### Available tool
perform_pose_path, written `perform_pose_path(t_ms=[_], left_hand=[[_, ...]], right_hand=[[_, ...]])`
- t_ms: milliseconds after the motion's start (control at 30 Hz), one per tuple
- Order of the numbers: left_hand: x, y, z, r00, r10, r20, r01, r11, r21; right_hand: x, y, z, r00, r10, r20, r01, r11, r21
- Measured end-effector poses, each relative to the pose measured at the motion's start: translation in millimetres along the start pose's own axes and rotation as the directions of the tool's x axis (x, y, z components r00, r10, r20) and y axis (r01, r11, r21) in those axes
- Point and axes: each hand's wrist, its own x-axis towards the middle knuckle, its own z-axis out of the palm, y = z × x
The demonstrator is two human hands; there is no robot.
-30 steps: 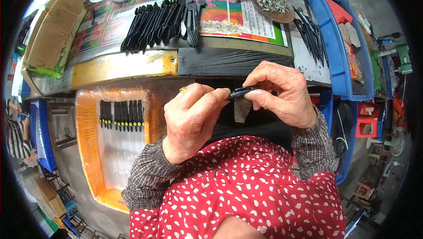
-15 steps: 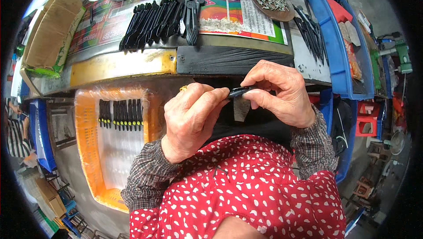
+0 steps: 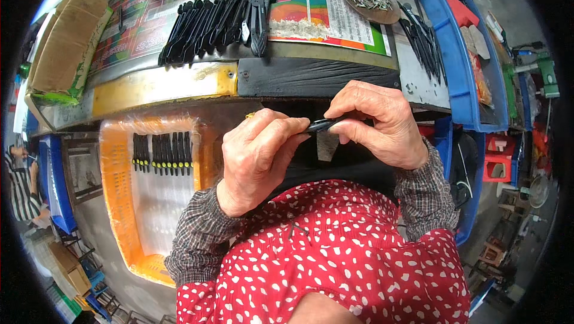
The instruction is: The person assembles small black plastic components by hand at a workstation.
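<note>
A small slender black plastic piece (image 3: 321, 125) is held in front of my body, just below the bench edge. My left hand (image 3: 257, 156) pinches one end between thumb and fingers, and my right hand (image 3: 379, 122) grips the other end the same way. Fingers cover both ends, so only its middle shows. On the bench ahead lies a row of black plastic pieces (image 3: 203, 28), overlapping side by side. To the left, an orange crate (image 3: 116, 204) holds several black pieces with yellow-green dots (image 3: 170, 152), lined up on a white liner.
A round brown dish (image 3: 382, 16) of small metal pins stands at the bench's far right. Beside it lie thin black strips (image 3: 421, 43) and a blue tray (image 3: 460, 85). A cardboard box (image 3: 69, 40) sits at the left end. A person in stripes (image 3: 23, 183) appears far left.
Both hands keep their pinch on the black plastic piece, with barely any movement. The whole view has shifted slightly.
</note>
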Motion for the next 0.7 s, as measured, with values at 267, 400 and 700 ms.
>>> perform_pose_path(t_ms=[267,400,700], left_hand=[[-3.9,-1.2,0.2,0.995,-0.083,0.052,0.087,0.993,-0.083],[-4.5,-5.2,6.7,0.998,-0.056,0.030,0.059,0.991,-0.118],[-5.9,-7.1,13.4,0.997,-0.070,0.028,0.073,0.990,-0.125]], right_hand=[[-4.9,4.1,5.3,0.999,-0.032,-0.031,0.031,0.999,-0.039],[-8.7,6.0,5.9,0.999,0.009,-0.040,-0.008,1.000,0.027],[-15.0,15.2,5.1,0.999,0.052,0.000,-0.052,0.994,0.095]])
